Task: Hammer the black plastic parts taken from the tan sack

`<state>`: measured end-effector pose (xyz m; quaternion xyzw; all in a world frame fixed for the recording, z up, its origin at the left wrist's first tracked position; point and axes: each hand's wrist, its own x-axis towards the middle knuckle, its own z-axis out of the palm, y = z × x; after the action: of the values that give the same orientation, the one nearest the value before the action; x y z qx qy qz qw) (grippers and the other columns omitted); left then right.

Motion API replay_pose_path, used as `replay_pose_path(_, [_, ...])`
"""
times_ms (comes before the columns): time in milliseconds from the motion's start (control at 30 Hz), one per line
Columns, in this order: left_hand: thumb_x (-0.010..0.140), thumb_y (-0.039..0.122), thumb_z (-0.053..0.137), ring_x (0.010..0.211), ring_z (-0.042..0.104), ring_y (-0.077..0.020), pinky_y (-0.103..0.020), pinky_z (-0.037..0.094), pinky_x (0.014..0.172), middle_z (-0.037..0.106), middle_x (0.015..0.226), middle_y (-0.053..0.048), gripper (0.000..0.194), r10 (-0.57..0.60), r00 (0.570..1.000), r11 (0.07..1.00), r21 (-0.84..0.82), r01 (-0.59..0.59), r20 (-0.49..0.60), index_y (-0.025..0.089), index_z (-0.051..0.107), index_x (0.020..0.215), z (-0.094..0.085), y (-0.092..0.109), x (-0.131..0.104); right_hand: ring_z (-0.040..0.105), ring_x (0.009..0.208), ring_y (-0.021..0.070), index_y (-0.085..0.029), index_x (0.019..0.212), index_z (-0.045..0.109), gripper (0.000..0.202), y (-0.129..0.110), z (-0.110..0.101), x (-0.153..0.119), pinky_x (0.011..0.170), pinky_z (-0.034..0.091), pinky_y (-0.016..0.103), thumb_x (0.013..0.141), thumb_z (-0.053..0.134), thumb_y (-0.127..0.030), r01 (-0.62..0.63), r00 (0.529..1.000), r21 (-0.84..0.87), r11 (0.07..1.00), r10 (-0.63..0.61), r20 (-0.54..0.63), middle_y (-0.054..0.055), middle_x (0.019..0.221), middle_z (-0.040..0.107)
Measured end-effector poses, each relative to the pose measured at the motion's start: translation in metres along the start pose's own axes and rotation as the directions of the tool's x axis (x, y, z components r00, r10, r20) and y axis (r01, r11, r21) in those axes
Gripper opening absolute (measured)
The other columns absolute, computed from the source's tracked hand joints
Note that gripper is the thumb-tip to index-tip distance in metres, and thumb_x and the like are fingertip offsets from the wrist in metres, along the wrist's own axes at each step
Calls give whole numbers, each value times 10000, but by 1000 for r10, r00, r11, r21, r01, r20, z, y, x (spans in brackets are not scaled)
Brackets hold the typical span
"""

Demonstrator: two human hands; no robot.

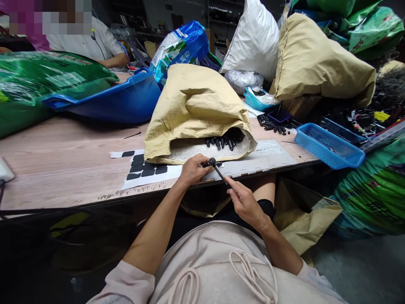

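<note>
My left hand (195,169) is closed at the table's front edge, fingers pinched on a small dark piece that they mostly hide. In my right hand (246,202) is a thin rod-like tool (220,173) with a round black head (211,161); the head touches or nearly touches the piece at my left fingertips. Just behind my hands lies a tan paper sack (196,105), its mouth open toward me, with several black pointed parts (221,142) inside. Black rounded-square stickers (139,165) on a white sheet are left of my left hand.
A blue basin (117,99) and a green bag (47,80) stand at the left. To the right are a blue basket (329,145), loose black parts (275,124) and a stuffed tan sack (322,63). Across the table a person in a grey shirt (106,42) sits, arm resting near the basin.
</note>
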<state>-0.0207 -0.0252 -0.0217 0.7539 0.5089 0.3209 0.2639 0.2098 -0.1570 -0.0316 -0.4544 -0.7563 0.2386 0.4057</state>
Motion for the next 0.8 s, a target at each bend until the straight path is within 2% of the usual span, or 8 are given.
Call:
replay_pose_path(233, [835, 357, 812, 896, 683, -210, -329, 489, 809, 751, 953, -19, 217, 11, 1000, 1000, -17, -11, 0, 266, 871, 1022, 0, -2, 0, 754, 1102, 232, -259, 1651, 558, 546, -3, -6, 1, 1073, 626, 406, 1116, 457, -220, -5, 997, -17, 1000, 4, -76, 115, 1264, 779])
replay_pose_path(400, [850, 392, 780, 905, 688, -219, -336, 503, 813, 762, 967, -25, 221, 10, 1000, 1000, 11, -10, -5, 270, 870, 1012, 1, -1, 0, 756, 1157, 243, -248, 1619, 602, 538, 5, -7, 0, 1088, 623, 415, 1097, 474, -214, -58, 996, 4, 998, 58, -63, 128, 1345, 774])
replay_pose_path(567, [850, 435, 767, 914, 693, -224, -336, 509, 810, 776, 994, -28, 250, 4, 1000, 1000, 29, -4, -2, 261, 861, 1004, 0, 0, -1, 709, 1312, 251, -232, 1592, 626, 521, 10, -16, 3, 1175, 572, 433, 1092, 480, -232, -71, 984, -13, 997, 68, -164, 122, 1446, 743])
replay_pose_path(633, [844, 446, 767, 903, 690, -222, -335, 508, 802, 778, 996, -25, 257, 2, 1000, 999, 38, -2, -2, 263, 856, 1002, 0, 1, -1, 682, 1358, 257, -217, 1570, 644, 514, 11, -24, 6, 1210, 542, 443, 1084, 475, -226, -91, 977, -87, 992, 72, -201, 121, 1460, 736])
replay_pose_path(700, [834, 446, 775, 897, 690, -223, -336, 506, 797, 778, 1001, -25, 259, -6, 1000, 999, 47, 6, -3, 263, 853, 1000, 0, 2, -2, 692, 1321, 266, -200, 1543, 666, 508, 12, -34, 11, 1183, 550, 427, 1071, 481, -216, -168, 969, -220, 961, 120, -218, 128, 1407, 751])
replay_pose_path(800, [827, 431, 781, 912, 694, -230, -335, 513, 797, 779, 1015, -27, 241, -11, 1000, 999, 51, 11, -1, 265, 845, 990, 0, 2, -1, 733, 1126, 260, -209, 1540, 672, 519, 10, -47, 19, 1008, 595, 357, 1051, 504, -182, -355, 934, -473, 807, 287, -211, 121, 1215, 765])
